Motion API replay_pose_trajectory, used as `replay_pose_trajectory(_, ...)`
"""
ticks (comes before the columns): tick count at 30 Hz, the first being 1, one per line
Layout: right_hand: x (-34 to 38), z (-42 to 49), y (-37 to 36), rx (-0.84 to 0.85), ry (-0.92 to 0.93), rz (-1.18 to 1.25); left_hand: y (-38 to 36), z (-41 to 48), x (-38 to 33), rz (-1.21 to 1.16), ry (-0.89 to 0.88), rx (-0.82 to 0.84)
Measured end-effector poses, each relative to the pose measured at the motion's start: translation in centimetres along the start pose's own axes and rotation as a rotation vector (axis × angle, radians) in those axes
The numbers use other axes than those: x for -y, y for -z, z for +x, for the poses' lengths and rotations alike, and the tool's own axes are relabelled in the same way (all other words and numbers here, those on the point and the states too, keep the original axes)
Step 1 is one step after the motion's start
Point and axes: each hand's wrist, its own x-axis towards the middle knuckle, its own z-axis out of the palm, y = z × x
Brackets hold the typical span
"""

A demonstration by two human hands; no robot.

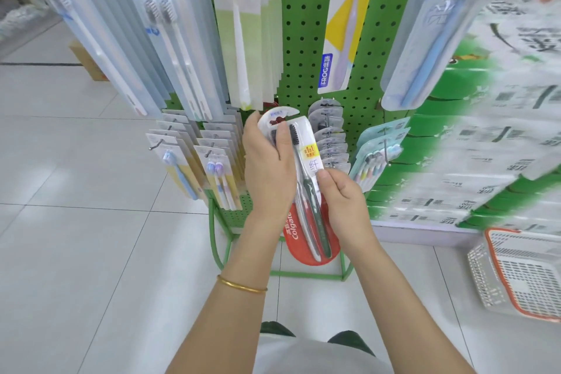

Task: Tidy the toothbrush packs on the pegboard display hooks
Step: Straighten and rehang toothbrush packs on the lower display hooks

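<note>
Toothbrush pack (305,143), red base, seemingly two dark brushes, left hand (268,167) gripping top, right hand (346,200) pinching edge.

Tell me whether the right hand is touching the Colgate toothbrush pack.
Touching. The head view shows the right hand pinching the toothbrush pack at its right edge, thumb on the front, while the left hand grips its upper part.

Bright even light, wide-angle bending, right edge perhaps motion-blurred

A toothbrush pack (308,158) with two dark brushes, white above and red below, stands upright before the green pegboard (303,39), left of a hanging row of packs (329,143).
</note>
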Motion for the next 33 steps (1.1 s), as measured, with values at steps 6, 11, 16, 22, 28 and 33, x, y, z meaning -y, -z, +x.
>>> replay_pose_trajectory(6,0.6,0.1,0.4,-0.046,-0.125,0.254,-0.3,-2.0,0.5,0.213,-0.124,0.126)
replay_pose_trajectory(11,0.6,0.7,0.5,-0.073,-0.258,0.418,0.4,-2.5,1.0,0.314,-0.193,0.305)
replay_pose_trajectory(16,0.8,1.8,1.3,-0.137,-0.317,0.541,1.3,-3.9,1.2,0.257,-0.225,0.540)
replay_pose_trajectory(22,1.2,2.6,2.1,-0.195,-0.329,0.584,2.2,-4.0,0.9,0.369,-0.192,0.800)
replay_pose_trajectory(28,1.5,2.4,1.7,-0.228,-0.321,0.604,1.7,-4.3,0.5,0.666,-0.221,0.799)
replay_pose_trajectory(33,1.6,2.3,1.8,-0.175,-0.309,0.646,1.3,-4.3,0.0,0.712,-0.232,0.798)
